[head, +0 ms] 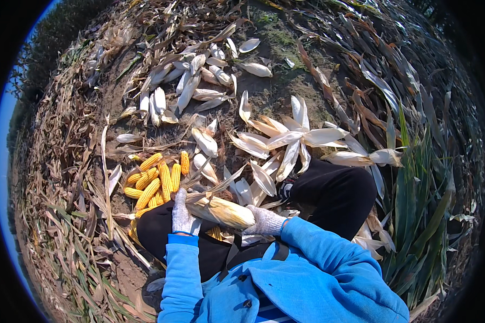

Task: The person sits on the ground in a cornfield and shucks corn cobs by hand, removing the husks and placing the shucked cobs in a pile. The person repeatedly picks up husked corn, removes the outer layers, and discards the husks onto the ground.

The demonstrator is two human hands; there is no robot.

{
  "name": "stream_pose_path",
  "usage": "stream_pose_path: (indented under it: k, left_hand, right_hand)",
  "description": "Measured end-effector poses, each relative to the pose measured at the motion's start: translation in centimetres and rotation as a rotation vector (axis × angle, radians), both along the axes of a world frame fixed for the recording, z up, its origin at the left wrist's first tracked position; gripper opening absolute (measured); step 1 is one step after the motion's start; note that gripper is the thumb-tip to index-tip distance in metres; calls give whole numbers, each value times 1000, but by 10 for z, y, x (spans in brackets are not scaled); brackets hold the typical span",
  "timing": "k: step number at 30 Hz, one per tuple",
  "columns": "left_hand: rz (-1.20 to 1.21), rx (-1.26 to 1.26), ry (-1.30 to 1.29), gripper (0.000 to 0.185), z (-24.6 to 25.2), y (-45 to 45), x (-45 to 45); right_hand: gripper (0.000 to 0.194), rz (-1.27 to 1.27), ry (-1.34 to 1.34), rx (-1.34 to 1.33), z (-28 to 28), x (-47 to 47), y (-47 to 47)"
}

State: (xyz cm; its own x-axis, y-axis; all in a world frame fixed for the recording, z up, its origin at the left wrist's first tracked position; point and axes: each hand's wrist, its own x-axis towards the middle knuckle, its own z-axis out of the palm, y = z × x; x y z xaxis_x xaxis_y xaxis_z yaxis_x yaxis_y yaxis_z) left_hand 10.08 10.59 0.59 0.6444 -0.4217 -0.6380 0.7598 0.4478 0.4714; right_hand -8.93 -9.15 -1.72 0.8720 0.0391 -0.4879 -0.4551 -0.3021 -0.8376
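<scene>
An ear of corn in its dry husk point(222, 211) lies across my lap, held between both hands. My left hand point(182, 214), in a pale knitted glove, grips its stalk end. My right hand point(263, 221), gloved the same way, closes round the other end near the tip. Just beyond my left knee rests a pile of husked yellow corn cobs point(148, 193). Peeled dry husks point(293, 139) are spread on the ground in front of my right leg. Part of another yellow cob point(215, 233) shows beneath the held ear.
Unhusked ears point(190, 87) form a loose heap farther ahead, with a few nearer ones point(205, 142) in front of me. Dry stalks and leaves point(64, 161) cover the ground at left. Green leaves point(420, 214) stand close at right.
</scene>
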Motion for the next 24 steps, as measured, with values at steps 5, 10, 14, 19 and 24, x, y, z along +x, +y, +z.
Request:
stream_pose_path:
  k: [5, 10, 14, 19, 24]
  left_hand:
    - [31, 49, -51, 31, 7, -3, -1]
    - [162, 251, -371, 31, 51, -15, 44]
    - [229, 192, -544, 37, 95, -20, 119]
    - [424, 439, -575, 36, 90, -25, 166]
    - [378, 524, -548, 29, 73, -7, 167]
  right_hand:
    - [76, 36, 48, 13, 16, 4, 0]
    - [82, 248, -110, -389, 34, 26, -32]
    - [97, -242, -69, -558, 15, 77, -109]
    - [110, -588, 115, -801, -35, 111, -239]
    - [122, -662, 444, -786, -96, 108, -339]
